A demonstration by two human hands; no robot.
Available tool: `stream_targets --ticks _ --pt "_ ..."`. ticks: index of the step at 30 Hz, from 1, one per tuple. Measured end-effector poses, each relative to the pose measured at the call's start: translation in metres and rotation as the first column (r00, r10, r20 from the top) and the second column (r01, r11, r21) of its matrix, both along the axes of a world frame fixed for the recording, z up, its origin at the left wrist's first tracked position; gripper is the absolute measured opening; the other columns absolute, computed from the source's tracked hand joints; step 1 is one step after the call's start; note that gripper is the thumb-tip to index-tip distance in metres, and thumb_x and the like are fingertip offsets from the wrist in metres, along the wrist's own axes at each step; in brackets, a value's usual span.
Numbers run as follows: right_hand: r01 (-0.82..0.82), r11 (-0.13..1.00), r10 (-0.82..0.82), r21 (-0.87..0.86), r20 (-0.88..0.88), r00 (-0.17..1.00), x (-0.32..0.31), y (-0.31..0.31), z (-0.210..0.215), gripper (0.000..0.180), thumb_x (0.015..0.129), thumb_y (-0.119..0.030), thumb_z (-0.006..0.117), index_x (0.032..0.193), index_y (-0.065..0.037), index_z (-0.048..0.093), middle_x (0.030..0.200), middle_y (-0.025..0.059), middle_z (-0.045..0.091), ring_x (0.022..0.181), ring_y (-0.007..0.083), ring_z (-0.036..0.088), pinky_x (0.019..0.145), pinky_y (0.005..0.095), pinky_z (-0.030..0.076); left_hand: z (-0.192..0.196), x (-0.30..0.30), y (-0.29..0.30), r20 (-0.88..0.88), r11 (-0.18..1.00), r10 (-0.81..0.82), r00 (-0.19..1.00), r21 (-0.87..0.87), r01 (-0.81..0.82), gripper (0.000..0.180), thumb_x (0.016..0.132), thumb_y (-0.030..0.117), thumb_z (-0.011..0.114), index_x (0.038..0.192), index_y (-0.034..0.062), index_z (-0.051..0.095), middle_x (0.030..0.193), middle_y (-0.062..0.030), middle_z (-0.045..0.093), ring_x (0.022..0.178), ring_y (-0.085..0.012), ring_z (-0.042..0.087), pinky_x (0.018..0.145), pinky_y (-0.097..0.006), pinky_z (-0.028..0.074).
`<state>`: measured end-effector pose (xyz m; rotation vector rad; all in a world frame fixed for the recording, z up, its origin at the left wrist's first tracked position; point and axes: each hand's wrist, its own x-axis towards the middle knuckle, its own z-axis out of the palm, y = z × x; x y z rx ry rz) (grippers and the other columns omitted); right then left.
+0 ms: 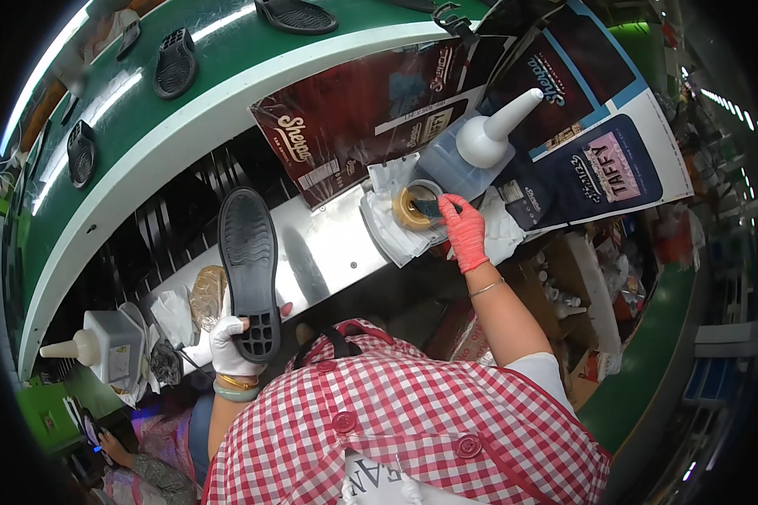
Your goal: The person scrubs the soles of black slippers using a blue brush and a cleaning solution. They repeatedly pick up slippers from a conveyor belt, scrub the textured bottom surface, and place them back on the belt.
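Note:
My left hand (pixel 233 343), in a white glove, grips a black shoe sole (pixel 248 252) by its heel end. The sole stands out away from me, its ridged face and the open cells of the heel turned up. In a coral glove, my right hand (pixel 463 231) is closed on a small dark-bristled brush (pixel 428 208). The brush dips into a small clear cup (pixel 398 210) with a yellowish-brown substance in it; its handle is mostly covered by my fingers. White crumpled paper lies under and around the cup.
A large squeeze bottle (pixel 472 151) with a white nozzle stands behind the cup. Another nozzle bottle (pixel 101 349) is at far left. Dark printed cardboard (pixel 345 109) lines the bench. More soles (pixel 175 63) lie on the green conveyor (pixel 219 63). Another person's hand (pixel 114 450) shows lower left.

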<state>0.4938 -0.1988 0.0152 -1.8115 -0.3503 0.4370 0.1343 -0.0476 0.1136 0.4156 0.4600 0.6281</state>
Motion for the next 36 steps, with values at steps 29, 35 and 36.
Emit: stream_targets --ticks 29,35,36 --pt "-0.174 0.849 0.425 0.499 -0.449 0.786 -0.083 0.008 0.091 0.023 0.093 -0.023 0.054 0.101 -0.002 0.061 0.085 0.0048 0.063 0.057 0.0084 0.059 0.046 0.0164 0.044 -0.063 0.053 -0.049 0.026 0.968 -0.174 0.984 -0.180 0.176 0.088 0.081 0.072 0.036 0.143 0.0105 0.022 0.130 -0.0177 0.044 0.107 -0.0351 0.056 0.085 -0.041 0.051" --pt "-0.274 0.855 0.451 0.441 -0.368 0.813 -0.110 0.024 0.112 0.023 0.093 -0.022 0.054 0.102 -0.002 0.062 0.084 0.0049 0.064 0.061 0.0078 0.061 0.050 0.0166 0.046 -0.043 0.063 -0.051 0.011 0.986 -0.151 0.989 -0.073 0.151 0.093 0.078 0.076 0.036 0.144 0.0122 0.020 0.131 -0.0179 0.043 0.105 -0.0338 0.056 0.083 -0.039 0.051" --pt "-0.280 0.853 0.455 0.440 -0.363 0.814 -0.112 0.025 0.113 0.023 0.093 -0.022 0.054 0.102 -0.002 0.062 0.084 0.0049 0.065 0.061 0.0077 0.061 0.050 0.0167 0.046 -0.044 0.062 -0.050 0.008 0.984 -0.167 0.986 -0.054 0.167 0.094 0.077 0.077 0.036 0.144 0.0135 0.019 0.132 -0.0176 0.042 0.106 -0.0336 0.056 0.084 -0.039 0.051"
